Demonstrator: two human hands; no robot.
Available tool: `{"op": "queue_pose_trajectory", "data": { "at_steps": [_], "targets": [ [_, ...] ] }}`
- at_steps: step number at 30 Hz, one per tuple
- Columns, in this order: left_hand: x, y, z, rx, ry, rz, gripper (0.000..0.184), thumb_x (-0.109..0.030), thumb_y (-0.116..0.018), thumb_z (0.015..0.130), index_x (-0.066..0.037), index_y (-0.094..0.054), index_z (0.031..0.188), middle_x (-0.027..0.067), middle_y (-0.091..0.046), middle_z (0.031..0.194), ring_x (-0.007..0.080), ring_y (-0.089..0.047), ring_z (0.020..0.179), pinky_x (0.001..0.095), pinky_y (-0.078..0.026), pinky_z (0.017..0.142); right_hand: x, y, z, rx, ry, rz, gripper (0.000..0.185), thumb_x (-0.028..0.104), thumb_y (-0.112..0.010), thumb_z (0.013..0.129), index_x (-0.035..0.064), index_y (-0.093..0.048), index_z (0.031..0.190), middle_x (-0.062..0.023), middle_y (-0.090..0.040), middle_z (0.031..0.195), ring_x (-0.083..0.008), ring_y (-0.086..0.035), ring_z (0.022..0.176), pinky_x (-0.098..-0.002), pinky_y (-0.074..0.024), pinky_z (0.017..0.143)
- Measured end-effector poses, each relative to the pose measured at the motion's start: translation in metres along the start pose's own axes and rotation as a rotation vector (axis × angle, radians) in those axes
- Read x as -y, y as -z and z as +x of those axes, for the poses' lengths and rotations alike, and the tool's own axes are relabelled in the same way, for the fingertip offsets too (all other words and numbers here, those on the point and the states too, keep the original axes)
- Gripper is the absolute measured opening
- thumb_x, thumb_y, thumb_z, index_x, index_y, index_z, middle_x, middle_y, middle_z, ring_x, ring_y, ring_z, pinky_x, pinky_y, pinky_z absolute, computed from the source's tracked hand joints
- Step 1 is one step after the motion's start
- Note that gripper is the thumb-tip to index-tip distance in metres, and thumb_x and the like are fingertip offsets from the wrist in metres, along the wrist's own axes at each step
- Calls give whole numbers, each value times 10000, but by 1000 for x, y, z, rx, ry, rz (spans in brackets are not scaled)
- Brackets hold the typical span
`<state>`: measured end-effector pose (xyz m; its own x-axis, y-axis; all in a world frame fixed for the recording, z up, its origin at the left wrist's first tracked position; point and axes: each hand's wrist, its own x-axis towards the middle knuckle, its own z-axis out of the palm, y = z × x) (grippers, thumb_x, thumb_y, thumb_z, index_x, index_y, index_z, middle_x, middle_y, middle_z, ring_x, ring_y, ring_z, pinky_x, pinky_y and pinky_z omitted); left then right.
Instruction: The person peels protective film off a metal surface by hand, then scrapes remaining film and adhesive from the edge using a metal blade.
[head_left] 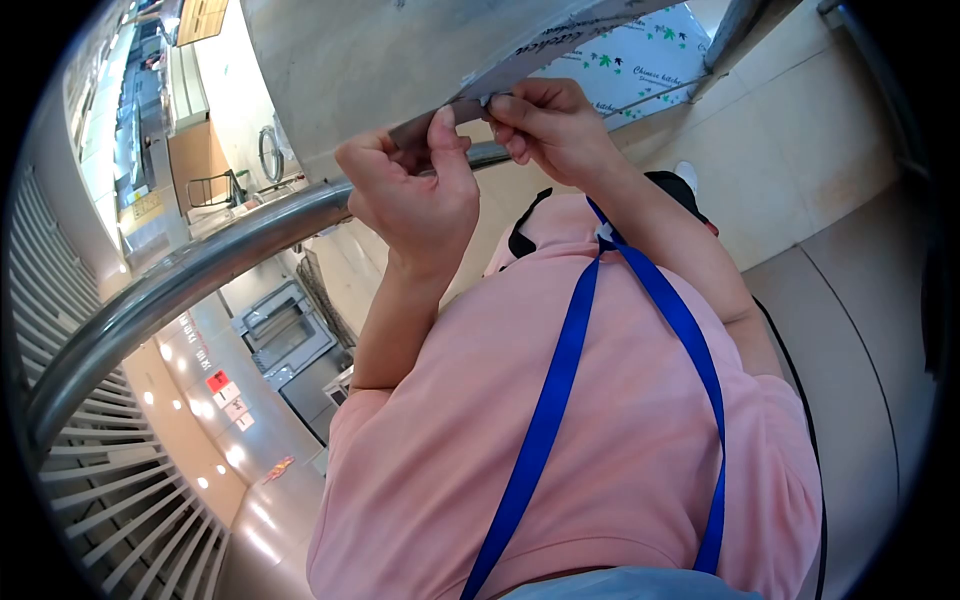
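A grey metal panel [350,80] with a narrow front edge fills the top of the head view. Along that edge runs printed protective film [545,45] with "kitchen" lettering. My left hand [415,190] is closed at the edge, its thumb pressed on the strip there and its fingers curled behind it. Close beside it, my right hand [550,130] pinches a small bit of the film between thumb and fingertips. The fingers partly hide what they grip. A white surface printed with green leaves and "Chinese kitchen" [650,60] shows beyond my right hand.
A curved metal rail [220,235] passes just below the panel and my left hand. Tiled floor [800,120] lies to the right, with a shoe [686,175] on it. A blue lanyard [555,400] hangs over my pink shirt. Slatted white panels [150,490] are at the left.
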<state>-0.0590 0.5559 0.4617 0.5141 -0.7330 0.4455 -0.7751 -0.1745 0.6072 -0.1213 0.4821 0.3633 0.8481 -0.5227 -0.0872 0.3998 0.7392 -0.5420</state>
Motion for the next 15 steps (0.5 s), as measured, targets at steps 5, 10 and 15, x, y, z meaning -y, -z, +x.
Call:
{"op": "queue_pose_trajectory", "data": {
  "at_steps": [5, 10, 15],
  "targets": [
    [7, 3, 2, 42, 0, -60, 302, -15, -581, 747, -3, -286, 815, 149, -553, 680, 138, -583, 543, 203, -479, 469, -5, 2, 1, 28, -2, 24, 206, 179, -570, 785, -11, -560, 706, -41, -539, 596, -73, -489, 486, -182, -397, 444],
    [12, 9, -3, 51, 69, -129, 278, -20, -579, 749, -1, -306, 796, 127, -567, 640, 119, -579, 524, 200, -459, 465, -16, -2, -4, -11, -59, -15, 214, 177, -526, 820, -30, -541, 767, -35, -511, 586, -68, -464, 459, -183, -369, 413],
    [11, 11, -3, 73, 45, -25, 271, -32, -576, 753, 2, -312, 804, 121, -565, 633, 126, -582, 522, 203, -456, 463, -29, -4, -3, 9, -65, 146, 208, 174, -514, 826, -19, -535, 754, -30, -514, 584, -67, -466, 448, -174, -367, 406]
  ]
}}
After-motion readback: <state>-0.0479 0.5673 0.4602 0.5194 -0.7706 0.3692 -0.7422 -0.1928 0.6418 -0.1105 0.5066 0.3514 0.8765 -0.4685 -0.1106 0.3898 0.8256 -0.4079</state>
